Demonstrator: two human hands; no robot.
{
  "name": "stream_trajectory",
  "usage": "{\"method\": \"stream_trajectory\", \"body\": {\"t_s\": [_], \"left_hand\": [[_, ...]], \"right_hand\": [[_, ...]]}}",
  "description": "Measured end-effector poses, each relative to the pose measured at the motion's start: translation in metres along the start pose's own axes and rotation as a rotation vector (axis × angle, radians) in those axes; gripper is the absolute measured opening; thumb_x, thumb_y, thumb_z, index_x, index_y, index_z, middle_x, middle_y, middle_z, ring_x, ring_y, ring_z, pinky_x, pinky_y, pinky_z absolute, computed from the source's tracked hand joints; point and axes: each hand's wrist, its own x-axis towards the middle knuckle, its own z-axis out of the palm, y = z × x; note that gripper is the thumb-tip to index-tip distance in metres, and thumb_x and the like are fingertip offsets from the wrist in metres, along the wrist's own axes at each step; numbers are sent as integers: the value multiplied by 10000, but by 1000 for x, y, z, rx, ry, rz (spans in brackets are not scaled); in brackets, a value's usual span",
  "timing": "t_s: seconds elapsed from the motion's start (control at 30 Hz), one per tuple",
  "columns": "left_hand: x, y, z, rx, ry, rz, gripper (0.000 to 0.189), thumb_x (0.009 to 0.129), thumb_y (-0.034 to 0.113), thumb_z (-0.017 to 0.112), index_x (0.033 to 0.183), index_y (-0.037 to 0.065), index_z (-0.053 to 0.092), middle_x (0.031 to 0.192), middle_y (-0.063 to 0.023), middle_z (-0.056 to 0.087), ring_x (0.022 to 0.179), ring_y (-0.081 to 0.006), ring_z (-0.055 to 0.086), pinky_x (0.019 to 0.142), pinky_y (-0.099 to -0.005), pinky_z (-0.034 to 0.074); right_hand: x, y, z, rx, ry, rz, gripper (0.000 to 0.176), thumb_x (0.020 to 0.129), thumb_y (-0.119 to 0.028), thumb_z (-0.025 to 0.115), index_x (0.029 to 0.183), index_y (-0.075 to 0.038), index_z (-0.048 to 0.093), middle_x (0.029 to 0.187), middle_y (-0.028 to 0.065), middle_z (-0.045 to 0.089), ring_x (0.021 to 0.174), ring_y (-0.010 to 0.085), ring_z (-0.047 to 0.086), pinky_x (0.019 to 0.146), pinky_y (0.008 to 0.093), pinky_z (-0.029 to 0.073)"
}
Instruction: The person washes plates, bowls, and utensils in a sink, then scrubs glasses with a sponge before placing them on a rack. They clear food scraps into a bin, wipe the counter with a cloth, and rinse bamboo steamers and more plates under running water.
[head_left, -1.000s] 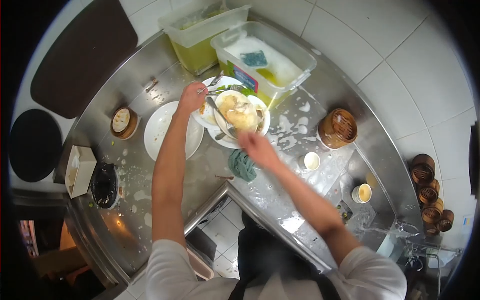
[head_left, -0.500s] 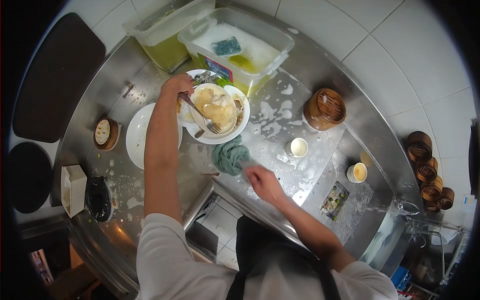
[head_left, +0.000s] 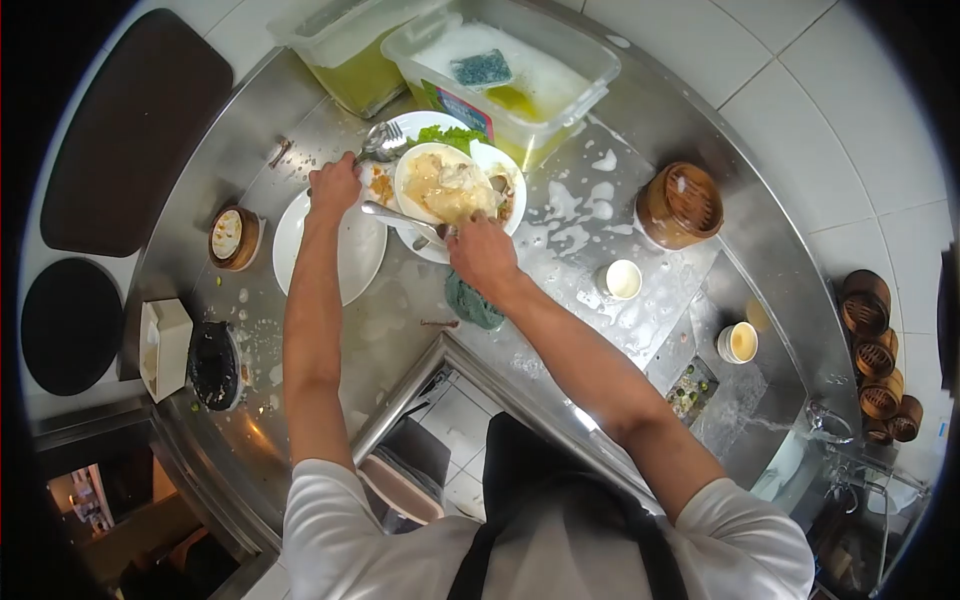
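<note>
Right hand (head_left: 480, 252) closes its fingers on one end of a metal utensil (head_left: 395, 213). The utensil lies across the 8 o'clock rim of the plate stack (head_left: 505, 168), its free end pointing to 9. Left hand (head_left: 335, 188) is curled at the stack's 9 o'clock edge. I cannot tell whether it grips a rim or only rests there.

Clock read with the stack as centre.
- Top plate carries a pale heap of leftovers (head_left: 445, 188). A green leaf shows at 12.
- Spoons (head_left: 382, 140) lie at 10–11, just beyond the left hand.
- Bare white plate (head_left: 345, 262) sits at 8, partly under the left forearm.
- Green cloth (head_left: 470, 302) lies at 6, just beside the right wrist.
- Soapy tub (head_left: 590, 75) with a sponge (head_left: 482, 68) stands at 1, near the stack. Yellow tub (head_left: 350, 65) stands at 11.
- Steamer (head_left: 680, 205) at 3, well apart. Cup (head_left: 622, 278) at 4. Small steamer (head_left: 233, 238) at 9.
- Counter (head_left: 300, 120) is wet, with foam patches between the stack and the steamer.

Progress, judged: early. Leftovers remain on the top plate and cutlery remains on the stack. The soapy tub holds only the sponge. The bare plate looks scraped but unwashed. Stack, cup and steamers all appear yet to be dealt with.
</note>
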Motion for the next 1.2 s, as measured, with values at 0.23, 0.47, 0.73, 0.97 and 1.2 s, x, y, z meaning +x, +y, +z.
{"method": "stream_trajectory", "body": {"t_s": [0.23, 0.47, 0.73, 0.97, 1.2], "left_hand": [[-15, -45, -3, -264, 162, -250, 305, 910, 301, 573, 990, 8, 594, 891, -246, 674, 858, -434, 641, 761, -493, 487], [-77, 43, -53, -898, -360, -214, 408, 836, 374, 726, 941, -20, 703, 821, -71, 687, 739, -141, 606, 697, -311, 493], [-116, 97, 2, -843, -251, 282, 361, 716, 76, 796, 1042, 14, 653, 916, -100, 667, 860, -201, 630, 828, -293, 483], [-162, 52, 3, -633, 28, 87, 185, 667, -90, 659, 788, -28, 535, 911, -137, 598, 757, -288, 623, 617, -340, 469], [-214, 35, 10, -709, -516, 247, 240, 660, -101, 649, 863, -13, 557, 1105, -147, 597, 973, -326, 615, 792, -364, 506]], "right_hand": [[6, 27, 13, -38, 79, 61, 275, 795, -8, 596, 1058, 50, 538, 1003, 280, 603, 953, 406, 615, 793, 459, 533], [17, 45, -8, 492, 107, 235, 283, 736, 67, 621, 1015, 73, 574, 889, 236, 642, 790, 324, 670, 727, 361, 553], [34, 53, 10, 973, 96, 447, 178, 824, 15, 645, 986, 51, 582, 829, 85, 619, 688, 148, 618, 620, 277, 552], [2, 51, -11, 455, 254, 61, 173, 783, -35, 666, 938, 26, 619, 813, 126, 618, 770, 254, 646, 709, 343, 539], [19, 43, 7, -204, -59, -156, 156, 762, -105, 642, 896, -43, 693, 970, 186, 653, 936, 334, 644, 813, 407, 527]]}}
